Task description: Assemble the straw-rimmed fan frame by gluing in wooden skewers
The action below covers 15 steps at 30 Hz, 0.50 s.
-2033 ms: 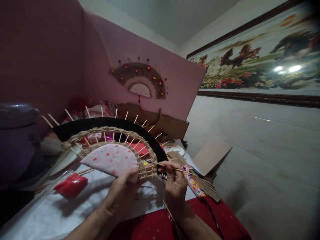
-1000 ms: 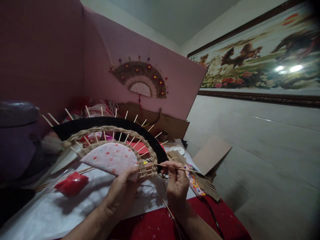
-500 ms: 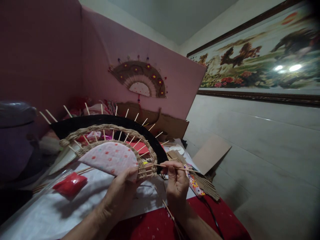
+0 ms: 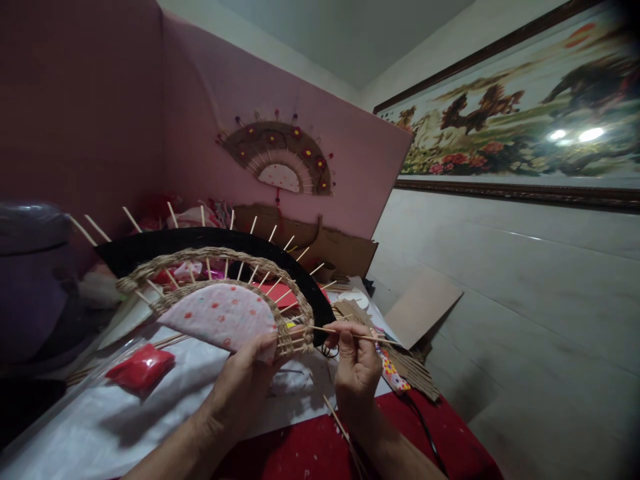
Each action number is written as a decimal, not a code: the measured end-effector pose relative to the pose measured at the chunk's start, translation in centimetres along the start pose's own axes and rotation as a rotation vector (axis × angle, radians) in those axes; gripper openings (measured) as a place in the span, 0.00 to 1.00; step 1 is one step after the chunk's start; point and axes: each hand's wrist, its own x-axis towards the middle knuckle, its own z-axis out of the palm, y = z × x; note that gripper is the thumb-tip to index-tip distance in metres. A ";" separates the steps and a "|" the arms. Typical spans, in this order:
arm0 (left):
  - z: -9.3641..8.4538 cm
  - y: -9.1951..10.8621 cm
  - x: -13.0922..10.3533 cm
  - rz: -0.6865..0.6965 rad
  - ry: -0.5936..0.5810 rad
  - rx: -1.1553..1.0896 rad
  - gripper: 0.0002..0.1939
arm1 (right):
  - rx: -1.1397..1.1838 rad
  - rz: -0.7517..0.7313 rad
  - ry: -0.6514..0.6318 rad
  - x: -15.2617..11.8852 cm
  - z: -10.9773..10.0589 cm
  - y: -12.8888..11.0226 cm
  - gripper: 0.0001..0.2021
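A handmade fan (image 4: 223, 317) is raised in front of me, with a floral cloth half-circle at its base, braided cord bands, a black band and thin wooden sticks spreading outward. My left hand (image 4: 250, 373) grips its lower right corner, thumb over the cloth and the other fingers hidden behind. At the fan's right end, my right hand (image 4: 356, 370) pinches a thin wooden stick (image 4: 367, 337) between thumb and fingers. The stick's left tip lies by the edge of the braided cord (image 4: 309, 313); whether it touches is unclear.
A finished fan (image 4: 280, 157) hangs on the pink board. Below, a red packet (image 4: 141, 368) lies on white sheeting (image 4: 190, 400). Cardboard strips (image 4: 415, 373) and a flower-patterned strip (image 4: 393, 373) lie to the right, with loose sticks (image 4: 337, 420) on the red cloth (image 4: 450, 433).
My right hand and the stick have shifted slightly right, and the stick's tip sits a little farther from the cord. The fan's left side has moved slightly left.
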 end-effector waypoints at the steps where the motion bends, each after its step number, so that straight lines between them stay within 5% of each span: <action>1: 0.0 0.0 0.0 0.000 0.009 -0.003 0.17 | 0.009 -0.012 0.008 0.0 0.0 -0.1 0.08; 15: 0.0 -0.1 0.0 -0.022 0.031 -0.025 0.17 | -0.085 -0.045 -0.089 -0.2 0.2 0.4 0.09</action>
